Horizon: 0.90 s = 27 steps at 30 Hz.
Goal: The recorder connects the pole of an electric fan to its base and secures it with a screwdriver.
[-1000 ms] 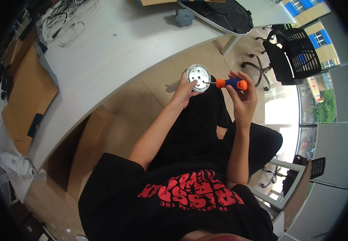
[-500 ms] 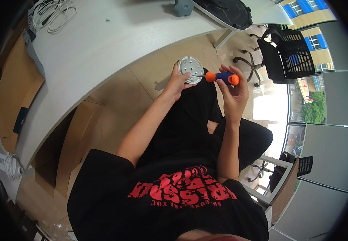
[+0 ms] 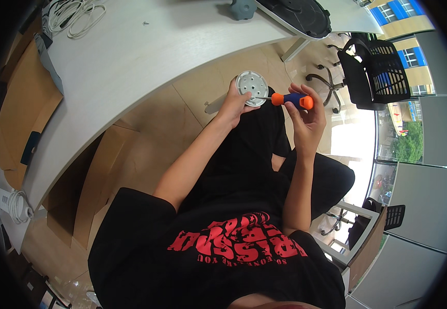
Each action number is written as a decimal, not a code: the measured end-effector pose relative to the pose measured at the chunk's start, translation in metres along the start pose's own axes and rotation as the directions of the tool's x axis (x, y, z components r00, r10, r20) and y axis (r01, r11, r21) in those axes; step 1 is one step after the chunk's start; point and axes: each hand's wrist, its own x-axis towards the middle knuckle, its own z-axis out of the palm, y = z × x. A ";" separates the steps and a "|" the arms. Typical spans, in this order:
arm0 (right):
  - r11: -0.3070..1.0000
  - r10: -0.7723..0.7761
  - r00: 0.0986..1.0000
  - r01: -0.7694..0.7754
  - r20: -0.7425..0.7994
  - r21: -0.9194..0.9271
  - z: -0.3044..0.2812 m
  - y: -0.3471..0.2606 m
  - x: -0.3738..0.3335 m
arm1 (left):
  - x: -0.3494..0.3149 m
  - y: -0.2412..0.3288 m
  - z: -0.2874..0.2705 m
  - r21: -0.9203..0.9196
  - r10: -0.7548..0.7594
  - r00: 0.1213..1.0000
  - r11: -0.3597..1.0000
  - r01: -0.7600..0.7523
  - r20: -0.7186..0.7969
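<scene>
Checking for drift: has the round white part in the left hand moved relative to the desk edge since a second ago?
Cannot tell. The round white part sits just off the white desk edge in every picture, held in the left hand; the head camera shifted, so any small move is masked.

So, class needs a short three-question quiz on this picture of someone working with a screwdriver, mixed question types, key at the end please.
1. True or false: the left hand holds the round white disc.
2. The screwdriver handle is: A green, B orange and blue, C black.
3. Which hand grips the screwdriver?

Key: 1 true. 2 B. 3 the right hand, with the tip against the disc.
</scene>
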 end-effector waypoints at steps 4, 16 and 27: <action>1.000 0.007 1.000 -0.007 0.011 -0.003 0.002 0.000 0.000 | 0.000 0.000 0.000 0.009 0.002 1.000 1.000 -0.002 -0.010; 0.981 -0.063 0.998 0.065 0.015 -0.185 0.010 -0.002 0.005 | 0.001 -0.001 -0.001 -0.003 0.000 1.000 1.000 0.000 0.004; 0.907 -0.170 0.983 0.185 0.072 -0.379 0.005 -0.004 0.017 | -0.001 -0.003 0.004 0.038 0.007 0.999 0.999 -0.005 -0.032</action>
